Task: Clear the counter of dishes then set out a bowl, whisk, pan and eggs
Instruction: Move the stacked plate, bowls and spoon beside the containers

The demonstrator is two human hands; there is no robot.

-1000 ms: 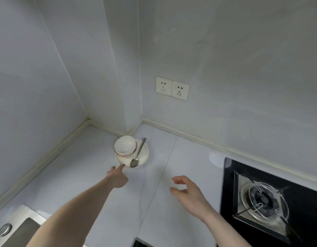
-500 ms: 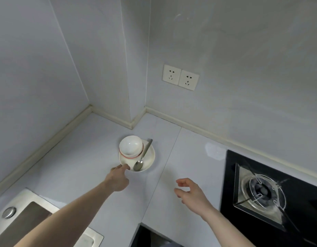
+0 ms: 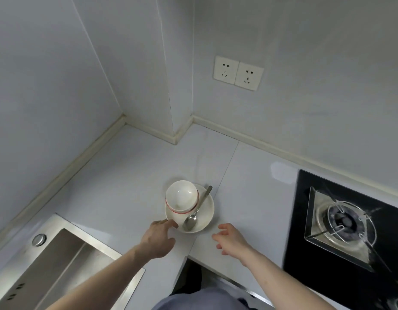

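1. At plate's near rim: left hand fingertips touch plate, fingers loosely curled, no grip yet.
2. Right hand open, just beside plate, apart.
3. Bowl and spoon sit on plate, mid-counter.
4. Step: clearing dishes; next needs two-handed lift toward sink.

there is only the head view, looking steeply down and forward from above the counter edge toward the corner where the walls meet. taking the plate as the landmark, it sits near the middle of the frame and close to the camera, with the sink to its lower left, the gas stove to its right, and the wall sockets above it. the person's forearms enter from the bottom edge toward the plate.
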